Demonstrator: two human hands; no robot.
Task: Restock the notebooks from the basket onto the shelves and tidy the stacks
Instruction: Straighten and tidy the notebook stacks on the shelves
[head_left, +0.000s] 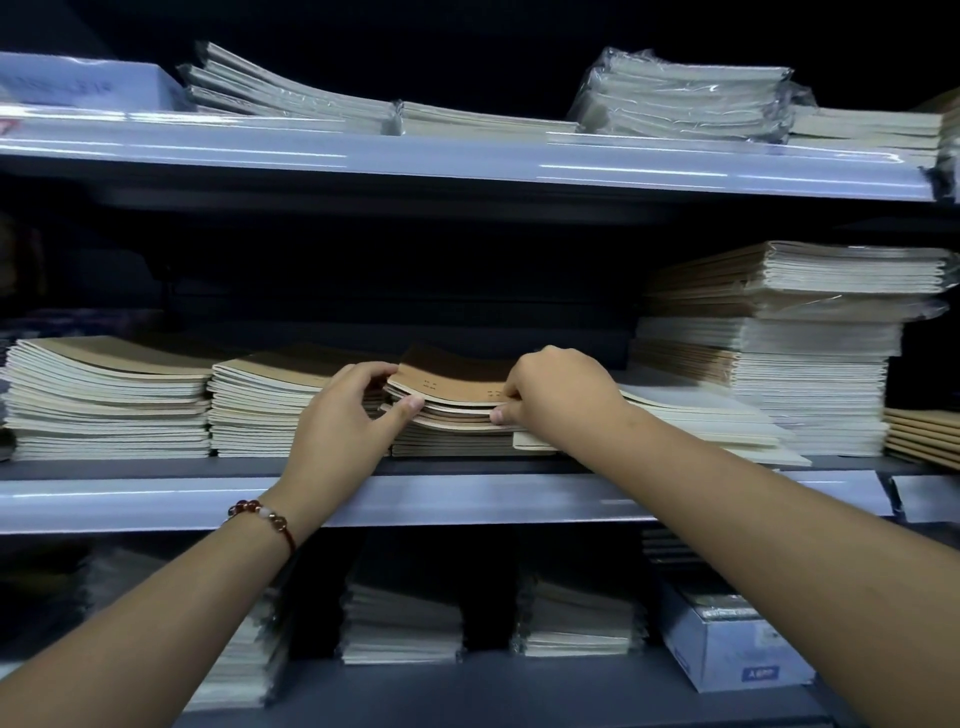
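Both hands on the notebooks (457, 387) at the middle of the middle shelf (467, 501), near its front edge. Left hand (345, 415) gripping the left end of the top few, fingers curled over the cover, thumb pressed into the page edges. Right hand (558, 395) pinching the right end likewise, thumb under, fingers over. Top copies bowed upward, sitting on a flatter pile below.

Probably light, thin and floppy; kraft covers likely to slide on one another, so best held at both short ends with the bundle squeezed, or supported from beneath. Corners prone to bending.

Touching on the left, another stack (260, 405); farther left, a wider stack (109, 400). On the right, loose pale sheets (701, 415) splayed out by the right wrist, then a tall wrapped pile (779, 338). Upper shelf (467, 161) close overhead, limiting lift. Basket not in view.
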